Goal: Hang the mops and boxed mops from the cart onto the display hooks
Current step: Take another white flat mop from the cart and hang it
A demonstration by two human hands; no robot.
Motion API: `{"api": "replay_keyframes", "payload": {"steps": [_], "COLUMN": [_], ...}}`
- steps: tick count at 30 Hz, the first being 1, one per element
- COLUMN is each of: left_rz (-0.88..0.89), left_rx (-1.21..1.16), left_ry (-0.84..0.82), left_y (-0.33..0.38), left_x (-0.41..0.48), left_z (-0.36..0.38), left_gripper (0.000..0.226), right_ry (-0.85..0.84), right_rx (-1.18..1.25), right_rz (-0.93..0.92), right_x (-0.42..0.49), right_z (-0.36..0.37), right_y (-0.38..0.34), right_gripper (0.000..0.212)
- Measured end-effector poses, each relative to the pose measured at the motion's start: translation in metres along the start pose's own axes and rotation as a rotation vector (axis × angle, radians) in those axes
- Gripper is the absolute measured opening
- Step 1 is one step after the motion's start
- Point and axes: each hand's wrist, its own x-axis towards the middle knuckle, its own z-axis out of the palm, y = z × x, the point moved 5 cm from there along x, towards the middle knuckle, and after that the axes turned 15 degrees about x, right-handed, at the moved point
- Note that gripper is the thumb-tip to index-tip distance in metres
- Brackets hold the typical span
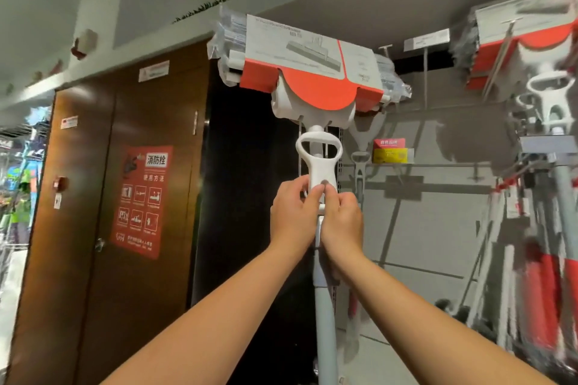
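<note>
Head camera looks up, close to mop [320,173].

A white-and-orange card sleeve [312,62] wrapped the white mop [317,162] (pale grey pole) beside a brown door [103,166] bearing a red poster [140,201].

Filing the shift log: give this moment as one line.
left hand: grips mop | right hand: grips mop | mop head: raised

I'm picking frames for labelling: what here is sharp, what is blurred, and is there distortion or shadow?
Head view: the left hand, the right hand and the mop they grip are sharp; the hung mops at the right edge are smeared; the wide lens bends the door edges; soft shadows fall on the grey panel.
</note>
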Motion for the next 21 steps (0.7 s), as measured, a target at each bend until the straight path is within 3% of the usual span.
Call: {"api": "replay_keyframes", "payload": {"steps": [10, 21], "left_rz": [0.038, 0.144], "left_rx": [-0.018, -0.09], "left_ry": [0.153, 0.289], "left_y": [0.004, -0.018], "left_x": [0.042, 0.121], "left_z": [0.032, 0.037], "left_gripper": [0.021, 0.018], "right_ry": [-0.066, -0.041], "right_rx": [-0.043, 0.029], "right_rz": [-0.126, -0.251], "right_x": [0.064, 0.127], "right_z": [0.002, 0.057], "right_y": [0.003, 0.006], "right_gripper": [0.041, 0.041]}}
